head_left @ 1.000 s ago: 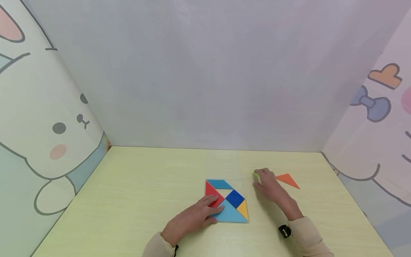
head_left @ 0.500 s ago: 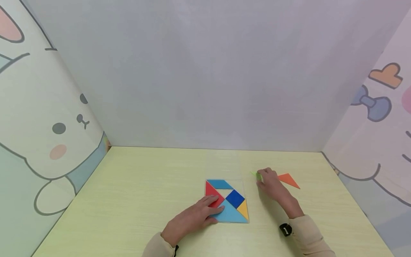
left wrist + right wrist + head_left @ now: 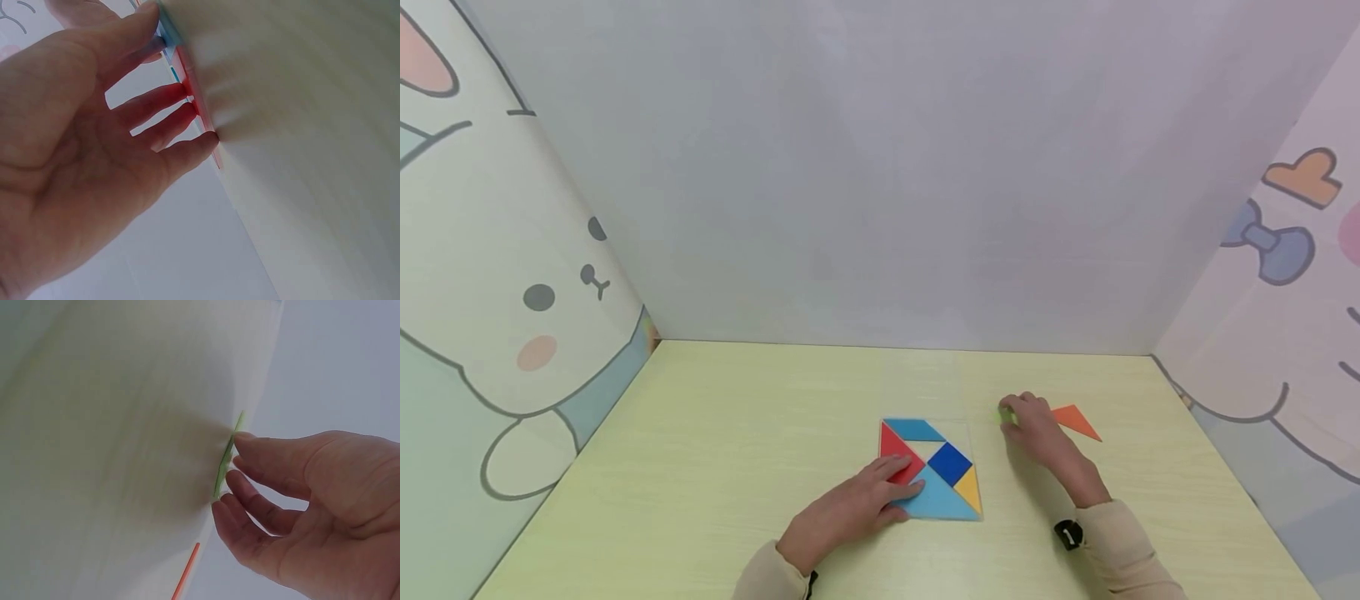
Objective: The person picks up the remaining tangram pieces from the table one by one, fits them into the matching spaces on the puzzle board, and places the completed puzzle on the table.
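Note:
My left hand (image 3: 850, 504) rests on a square tangram, its fingers over the red triangle (image 3: 893, 442) and the light blue triangle (image 3: 938, 498). In the left wrist view the fingertips touch the red piece (image 3: 190, 87). Within the same frame lie a blue piece (image 3: 913, 430) along the far edge, a dark blue square (image 3: 950, 463) and a yellow triangle (image 3: 971, 490). To the right of it, my right hand (image 3: 1037, 433) pinches a green tangram piece (image 3: 223, 464) between thumb and fingers, low over the table. Most of that green piece is hidden by the hand from above.
An orange triangle (image 3: 1077, 421) lies on the table just right of my right hand. The wooden table (image 3: 760, 417) ends at a pale back wall (image 3: 880, 183). Side walls with cartoon animals stand at left and right.
My right hand has moved slightly to the right with the green piece, which now shows less beyond the fingertips. The left hand stays where it was.

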`<state>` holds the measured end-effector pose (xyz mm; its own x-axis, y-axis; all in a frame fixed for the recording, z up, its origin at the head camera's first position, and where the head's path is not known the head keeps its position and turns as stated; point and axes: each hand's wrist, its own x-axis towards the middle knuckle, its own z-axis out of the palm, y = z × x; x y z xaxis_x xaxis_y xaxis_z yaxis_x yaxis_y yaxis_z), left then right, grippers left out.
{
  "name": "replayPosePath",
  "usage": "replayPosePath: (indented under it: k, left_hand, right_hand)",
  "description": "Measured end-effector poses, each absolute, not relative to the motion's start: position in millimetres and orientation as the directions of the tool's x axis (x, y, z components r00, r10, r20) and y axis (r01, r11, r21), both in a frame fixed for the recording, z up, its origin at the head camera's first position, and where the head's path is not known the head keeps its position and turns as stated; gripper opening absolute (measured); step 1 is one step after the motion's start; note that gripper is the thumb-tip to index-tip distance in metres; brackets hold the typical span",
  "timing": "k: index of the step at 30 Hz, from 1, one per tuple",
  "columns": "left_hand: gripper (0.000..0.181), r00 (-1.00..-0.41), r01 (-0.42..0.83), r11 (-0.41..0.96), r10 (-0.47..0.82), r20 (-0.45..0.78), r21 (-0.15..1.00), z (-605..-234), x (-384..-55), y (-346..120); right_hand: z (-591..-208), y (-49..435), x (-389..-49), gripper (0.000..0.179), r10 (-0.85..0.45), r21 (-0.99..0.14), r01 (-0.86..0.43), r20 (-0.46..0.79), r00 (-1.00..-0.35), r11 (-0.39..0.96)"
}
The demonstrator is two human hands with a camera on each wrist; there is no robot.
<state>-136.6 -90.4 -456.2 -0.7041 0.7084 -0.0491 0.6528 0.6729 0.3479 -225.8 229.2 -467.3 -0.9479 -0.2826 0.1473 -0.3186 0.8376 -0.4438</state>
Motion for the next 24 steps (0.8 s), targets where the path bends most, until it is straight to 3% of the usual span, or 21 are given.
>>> replayPosePath:
  k: [18,24]
  left_hand:
    - [0.052,-0.712,0.638,0.679,0.700,-0.060,0.364,-455,-136,-89]
    - [0.052,-0.712,0.639,0.679,0.700,-0.058,0.361,-456,-136,-89]
  right_hand:
    - [-463,245,-225,0.024,-0.348,-0.553,-0.374,0.157,-0.924,0.745]
    - [-463,245,-226,0.023,-0.332,-0.519,-0.363,0.156,-0.930,0.774]
